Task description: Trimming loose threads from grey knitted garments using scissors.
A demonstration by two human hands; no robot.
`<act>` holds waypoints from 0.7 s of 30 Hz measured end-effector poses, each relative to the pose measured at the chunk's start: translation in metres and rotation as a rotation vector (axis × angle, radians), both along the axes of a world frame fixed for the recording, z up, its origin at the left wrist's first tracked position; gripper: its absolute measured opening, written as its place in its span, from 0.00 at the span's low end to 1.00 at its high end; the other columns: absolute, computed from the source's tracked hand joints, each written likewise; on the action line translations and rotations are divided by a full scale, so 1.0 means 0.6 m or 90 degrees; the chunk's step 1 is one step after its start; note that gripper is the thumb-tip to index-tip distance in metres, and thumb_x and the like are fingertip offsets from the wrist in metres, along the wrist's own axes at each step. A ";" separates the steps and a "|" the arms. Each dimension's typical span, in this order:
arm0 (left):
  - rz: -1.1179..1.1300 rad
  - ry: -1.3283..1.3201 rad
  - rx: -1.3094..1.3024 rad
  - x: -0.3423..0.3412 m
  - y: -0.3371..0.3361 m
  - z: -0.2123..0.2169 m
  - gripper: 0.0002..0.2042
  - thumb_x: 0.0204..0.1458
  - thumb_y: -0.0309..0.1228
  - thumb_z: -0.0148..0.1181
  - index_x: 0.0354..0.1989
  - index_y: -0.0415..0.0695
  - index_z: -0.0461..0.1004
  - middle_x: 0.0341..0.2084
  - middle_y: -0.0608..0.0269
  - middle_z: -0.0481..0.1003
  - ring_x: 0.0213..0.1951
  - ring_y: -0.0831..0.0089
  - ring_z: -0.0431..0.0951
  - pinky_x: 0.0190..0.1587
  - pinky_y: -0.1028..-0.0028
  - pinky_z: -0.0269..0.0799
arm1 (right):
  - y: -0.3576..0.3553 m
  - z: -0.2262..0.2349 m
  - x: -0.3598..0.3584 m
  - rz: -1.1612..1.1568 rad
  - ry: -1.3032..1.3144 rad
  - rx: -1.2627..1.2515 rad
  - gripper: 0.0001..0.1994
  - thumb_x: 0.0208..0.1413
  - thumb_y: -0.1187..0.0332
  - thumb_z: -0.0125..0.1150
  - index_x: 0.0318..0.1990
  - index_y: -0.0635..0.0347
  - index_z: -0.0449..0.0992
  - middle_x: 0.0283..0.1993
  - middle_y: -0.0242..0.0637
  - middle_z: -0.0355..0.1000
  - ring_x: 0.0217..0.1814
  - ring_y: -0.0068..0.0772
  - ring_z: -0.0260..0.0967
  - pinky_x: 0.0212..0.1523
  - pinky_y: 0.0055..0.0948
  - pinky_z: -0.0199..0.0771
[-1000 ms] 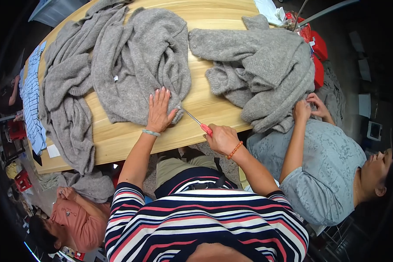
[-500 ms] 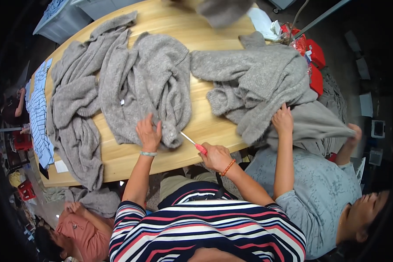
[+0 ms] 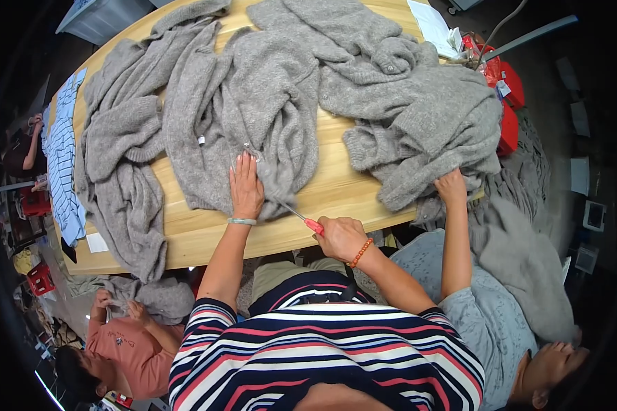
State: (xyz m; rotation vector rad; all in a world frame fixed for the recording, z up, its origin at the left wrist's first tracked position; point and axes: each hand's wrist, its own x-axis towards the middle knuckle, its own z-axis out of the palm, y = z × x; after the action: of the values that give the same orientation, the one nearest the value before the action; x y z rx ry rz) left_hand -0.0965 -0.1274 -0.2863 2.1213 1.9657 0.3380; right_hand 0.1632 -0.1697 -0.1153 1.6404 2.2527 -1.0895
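A grey knit sweater (image 3: 271,82) lies bunched on the wooden table in front of me. My left hand (image 3: 247,192) rests flat on its near part, fingers stretched forward beside small button-like spots. In my closed right hand (image 3: 344,238) is a slim tool with a pinkish-red handle (image 3: 314,227) and a thin metal shaft, like a screwdriver. The shaft points left to the sweater's near edge, and its tip is blurred or hidden in the knit.
Other grey sweaters lie left (image 3: 127,130), right (image 3: 425,120) and at the far side (image 3: 329,31) of the wooden table (image 3: 185,253). A co-worker's hand (image 3: 451,185) touches the right pile. Another person (image 3: 127,349) handles grey knit at lower left. Red stools (image 3: 507,130) stand right.
My left hand has moved up onto the sweater, and the tool's tip now meets the knit. Another sweater has landed at the far side. The right co-worker's grey cloth has swung down toward them.
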 end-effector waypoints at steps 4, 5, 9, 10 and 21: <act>-0.014 -0.066 0.039 -0.005 0.000 0.004 0.32 0.54 0.29 0.55 0.69 0.40 0.57 0.72 0.53 0.53 0.74 0.55 0.48 0.73 0.50 0.40 | 0.020 0.016 -0.015 -0.051 -0.001 0.006 0.11 0.57 0.61 0.59 0.39 0.59 0.75 0.28 0.55 0.76 0.33 0.57 0.77 0.37 0.50 0.76; -0.015 -0.066 0.042 -0.011 0.003 0.006 0.32 0.54 0.29 0.55 0.69 0.40 0.57 0.72 0.53 0.53 0.74 0.55 0.48 0.73 0.50 0.40 | 0.023 0.015 -0.016 -0.051 0.000 0.009 0.11 0.57 0.61 0.59 0.39 0.59 0.75 0.28 0.55 0.76 0.33 0.57 0.77 0.37 0.50 0.76; -0.004 -0.158 0.010 -0.014 0.033 0.036 0.33 0.55 0.34 0.60 0.70 0.43 0.58 0.72 0.51 0.54 0.73 0.54 0.51 0.72 0.51 0.42 | 0.029 0.006 -0.020 -0.077 0.053 0.044 0.11 0.58 0.61 0.59 0.40 0.59 0.74 0.28 0.55 0.76 0.33 0.58 0.77 0.37 0.52 0.75; 0.017 -0.180 0.087 -0.007 0.047 0.049 0.33 0.55 0.35 0.62 0.69 0.44 0.58 0.72 0.50 0.53 0.73 0.54 0.51 0.72 0.51 0.42 | 0.032 0.006 -0.021 -0.085 0.066 0.052 0.11 0.58 0.61 0.59 0.39 0.60 0.74 0.27 0.55 0.76 0.33 0.58 0.77 0.37 0.52 0.75; -0.075 -0.027 0.071 -0.028 0.079 -0.011 0.31 0.59 0.38 0.54 0.71 0.47 0.56 0.73 0.55 0.51 0.74 0.55 0.49 0.72 0.48 0.40 | 0.066 0.002 -0.041 0.001 -0.010 0.009 0.13 0.57 0.59 0.59 0.34 0.62 0.77 0.30 0.54 0.77 0.37 0.56 0.78 0.40 0.49 0.76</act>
State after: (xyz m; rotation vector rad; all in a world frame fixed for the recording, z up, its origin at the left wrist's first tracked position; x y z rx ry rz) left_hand -0.1132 -0.0803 -0.2932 2.2665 1.8289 0.4784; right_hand 0.1384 -0.1301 -0.1139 1.6458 2.2566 -1.0594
